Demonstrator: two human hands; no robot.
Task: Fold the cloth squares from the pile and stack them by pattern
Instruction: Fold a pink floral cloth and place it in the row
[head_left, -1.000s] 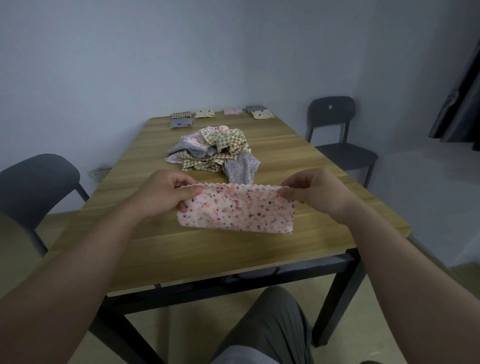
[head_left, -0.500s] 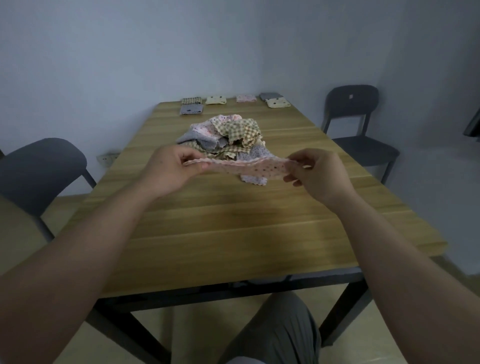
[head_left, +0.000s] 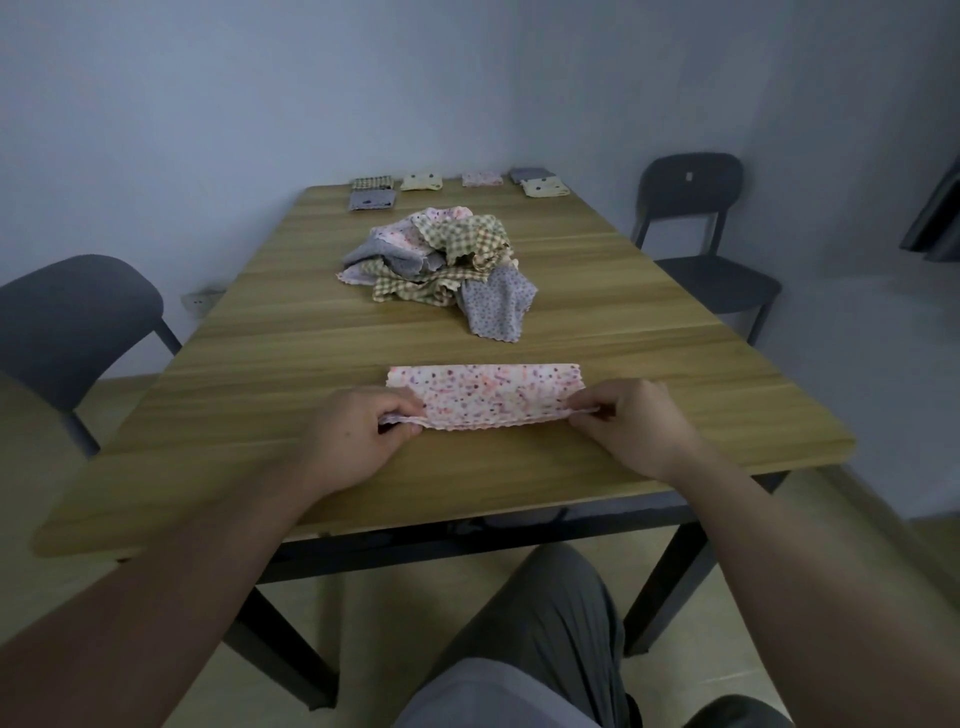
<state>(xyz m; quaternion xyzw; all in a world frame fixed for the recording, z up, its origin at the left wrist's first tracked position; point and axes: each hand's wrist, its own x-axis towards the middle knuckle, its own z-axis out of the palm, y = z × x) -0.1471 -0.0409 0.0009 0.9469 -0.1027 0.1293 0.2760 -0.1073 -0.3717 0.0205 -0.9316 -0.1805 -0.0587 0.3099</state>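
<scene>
Fingers of left hand and right hand stay pinched on the near corners of the pink dotted cloth square, now laid flat half-folded on the wooden table instead of midair, so first fold looks landed, cross-fold likely next.

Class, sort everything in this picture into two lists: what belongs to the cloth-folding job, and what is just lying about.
Belongs to the job: pink spotted cloth, pinched by left hand and right hand; unfolded pile; folded stacks at the far edge; table.
Just lying about: left chair; right chair; wall socket; curtain.
</scene>
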